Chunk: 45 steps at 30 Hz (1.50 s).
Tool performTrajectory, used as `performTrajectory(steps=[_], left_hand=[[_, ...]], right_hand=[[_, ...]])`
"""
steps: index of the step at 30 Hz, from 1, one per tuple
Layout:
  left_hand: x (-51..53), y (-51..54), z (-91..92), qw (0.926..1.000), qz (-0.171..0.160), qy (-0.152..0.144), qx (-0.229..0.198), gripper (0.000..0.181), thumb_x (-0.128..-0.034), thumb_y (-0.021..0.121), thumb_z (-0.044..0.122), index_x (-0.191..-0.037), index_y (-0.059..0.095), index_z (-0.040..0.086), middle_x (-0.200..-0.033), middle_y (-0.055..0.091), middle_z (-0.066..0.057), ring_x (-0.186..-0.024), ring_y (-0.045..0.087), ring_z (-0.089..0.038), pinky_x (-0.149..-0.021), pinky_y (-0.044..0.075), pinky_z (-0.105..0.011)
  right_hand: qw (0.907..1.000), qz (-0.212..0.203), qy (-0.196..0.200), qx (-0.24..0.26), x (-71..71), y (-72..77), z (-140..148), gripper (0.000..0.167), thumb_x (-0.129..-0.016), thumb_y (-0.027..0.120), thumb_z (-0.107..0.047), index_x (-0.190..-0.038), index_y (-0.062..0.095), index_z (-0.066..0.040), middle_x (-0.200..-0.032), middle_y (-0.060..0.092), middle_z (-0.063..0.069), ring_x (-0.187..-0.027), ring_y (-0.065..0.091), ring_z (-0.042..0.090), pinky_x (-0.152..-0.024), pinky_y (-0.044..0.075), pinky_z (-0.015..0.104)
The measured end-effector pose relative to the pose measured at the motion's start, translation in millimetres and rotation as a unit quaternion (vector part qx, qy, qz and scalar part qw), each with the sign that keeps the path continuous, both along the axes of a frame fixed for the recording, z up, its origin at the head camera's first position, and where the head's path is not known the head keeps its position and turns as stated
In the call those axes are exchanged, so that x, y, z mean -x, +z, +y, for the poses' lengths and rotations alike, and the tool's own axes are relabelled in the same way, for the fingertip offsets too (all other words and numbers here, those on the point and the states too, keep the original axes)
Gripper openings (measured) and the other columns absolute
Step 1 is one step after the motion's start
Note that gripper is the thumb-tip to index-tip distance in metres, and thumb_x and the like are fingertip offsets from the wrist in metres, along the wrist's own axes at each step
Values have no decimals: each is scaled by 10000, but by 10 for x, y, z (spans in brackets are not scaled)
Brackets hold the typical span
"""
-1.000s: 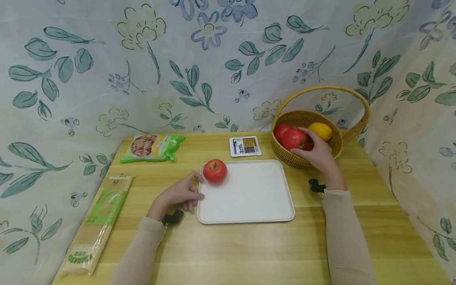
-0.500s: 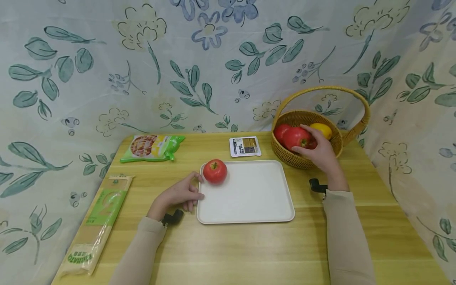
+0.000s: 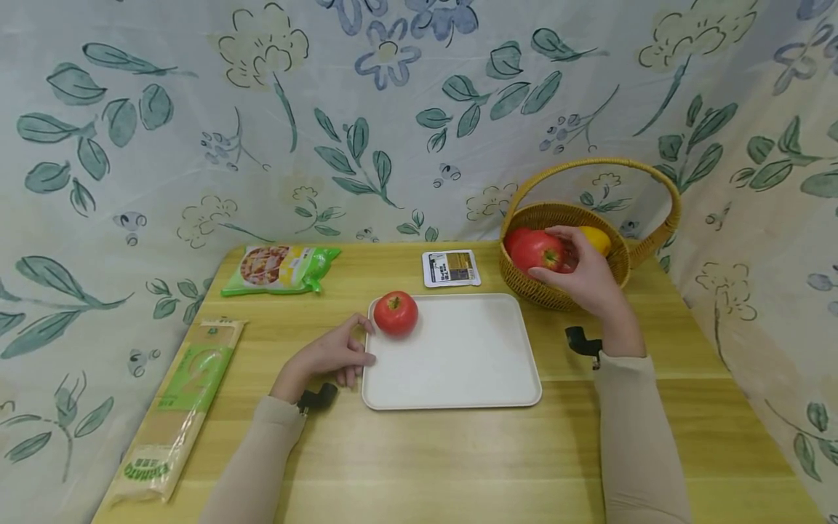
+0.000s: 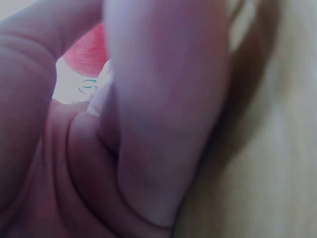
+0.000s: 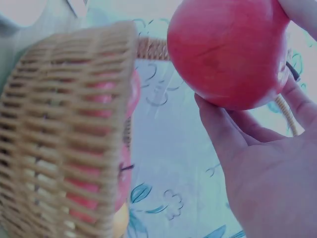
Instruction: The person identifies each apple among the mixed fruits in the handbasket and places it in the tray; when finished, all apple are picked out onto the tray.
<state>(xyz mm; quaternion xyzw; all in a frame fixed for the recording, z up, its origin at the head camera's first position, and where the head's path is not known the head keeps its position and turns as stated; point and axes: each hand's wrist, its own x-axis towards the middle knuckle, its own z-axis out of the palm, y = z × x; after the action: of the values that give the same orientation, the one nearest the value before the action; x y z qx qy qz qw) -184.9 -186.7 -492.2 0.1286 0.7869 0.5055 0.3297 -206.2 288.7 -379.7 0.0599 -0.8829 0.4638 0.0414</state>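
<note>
My right hand (image 3: 589, 280) pinches a red apple (image 3: 537, 251) between thumb and fingers at the front of the wicker basket (image 3: 540, 291). The right wrist view shows this apple (image 5: 228, 54) above the basket rim, with more red fruit (image 5: 89, 183) behind the weave. Another red fruit and a yellow one (image 3: 596, 240) sit in the basket. My left hand (image 3: 327, 354) holds the left edge of the white tray (image 3: 458, 356), thumb and a finger at its rim. A red apple (image 3: 396, 314) rests in the tray's back left corner.
A green and yellow bag (image 3: 278, 270) lies at the back left, and a long noodle-like packet (image 3: 190, 400) along the left side. Behind the tray is a small white packet (image 3: 451, 268). A patterned cloth (image 3: 366, 145) hangs behind the table; the basket's handle (image 3: 592, 161) arches upward.
The apple in my right hand has risen slightly from the other fruit in the basket, and more of the hand's grip shows. My left hand and the tray have stayed put.
</note>
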Motion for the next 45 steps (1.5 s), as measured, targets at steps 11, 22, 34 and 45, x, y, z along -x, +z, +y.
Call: performTrajectory(steps=[11, 22, 34, 45], left_hand=[[13, -8, -8, 10000, 39, -21, 19, 563, -964, 780, 223, -1358, 382, 163, -689, 680, -44, -470, 655, -171, -445, 558, -293], [-5, 13, -1, 10000, 41, 5, 29, 566, -960, 785, 223, -1359, 388, 162, -688, 680, -47, -468, 650, -170, -441, 556, -291], [12, -16, 4, 10000, 41, -38, 14, 572, -965, 785, 230, -1365, 381, 166, -703, 698, -45, -478, 659, -169, -456, 569, -291], [1, -13, 2, 10000, 22, 5, 44, 575, -963, 787, 236, -1369, 386, 165, -709, 701, -48, -483, 661, -171, -455, 563, -285]], right_hand=[[9926, -142, 1112, -463, -40, -63, -342, 693, -928, 844, -300, -1533, 523, -191, -1591, 489, 179, -1385, 545, 447, -1139, 496, 652], [9726, -972, 1890, -942, 18, -398, -624, 696, -885, 863, -386, -1494, 580, -205, -1466, 624, 128, -1300, 576, 351, -1103, 544, 578], [9665, -1289, 1884, -1174, 102, -613, -587, 741, -895, 829, -483, -1528, 550, -217, -1457, 627, 154, -1280, 590, 355, -1132, 507, 592], [9626, -1438, 2057, -1020, 127, -636, -573, 798, -922, 803, -489, -1581, 469, -188, -1483, 600, 138, -1326, 565, 345, -1173, 464, 609]])
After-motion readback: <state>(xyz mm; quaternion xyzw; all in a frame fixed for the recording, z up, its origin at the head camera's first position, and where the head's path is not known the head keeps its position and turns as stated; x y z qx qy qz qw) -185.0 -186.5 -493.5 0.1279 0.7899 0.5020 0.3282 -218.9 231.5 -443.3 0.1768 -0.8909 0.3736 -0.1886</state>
